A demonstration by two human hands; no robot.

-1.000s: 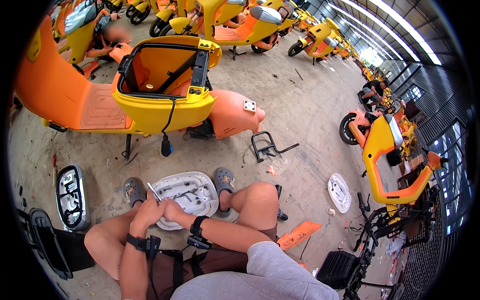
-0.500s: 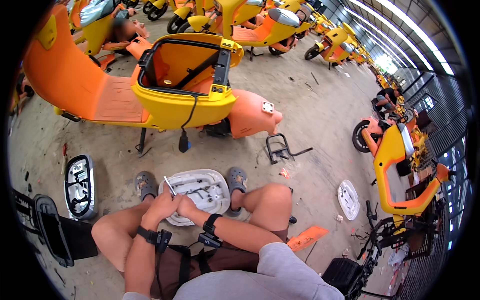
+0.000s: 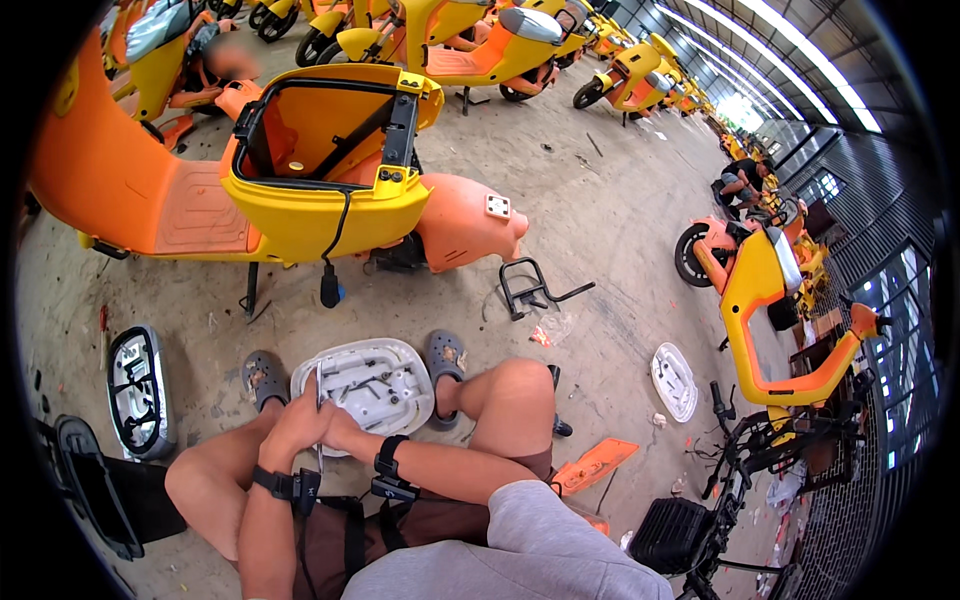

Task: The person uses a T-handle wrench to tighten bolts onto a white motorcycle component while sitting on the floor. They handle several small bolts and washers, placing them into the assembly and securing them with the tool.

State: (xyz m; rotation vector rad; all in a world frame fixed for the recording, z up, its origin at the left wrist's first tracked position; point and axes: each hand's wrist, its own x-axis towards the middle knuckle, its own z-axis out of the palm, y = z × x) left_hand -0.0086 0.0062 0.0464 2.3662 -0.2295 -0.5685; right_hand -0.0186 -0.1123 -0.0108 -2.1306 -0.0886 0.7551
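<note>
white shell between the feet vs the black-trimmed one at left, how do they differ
The white shell lies more crosswise; the black-trimmed shell lies lengthwise, pointing away. The white shell has a plain white rim; the black-trimmed shell has a black band running around inside its edge. Both have rounded outlines.

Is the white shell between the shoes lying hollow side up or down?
Up: the white shell shows its ribbed inside to the camera above.

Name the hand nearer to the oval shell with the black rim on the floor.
Left. The left hand is to the right of the shell; the right hand is farther out on that same side.
</note>
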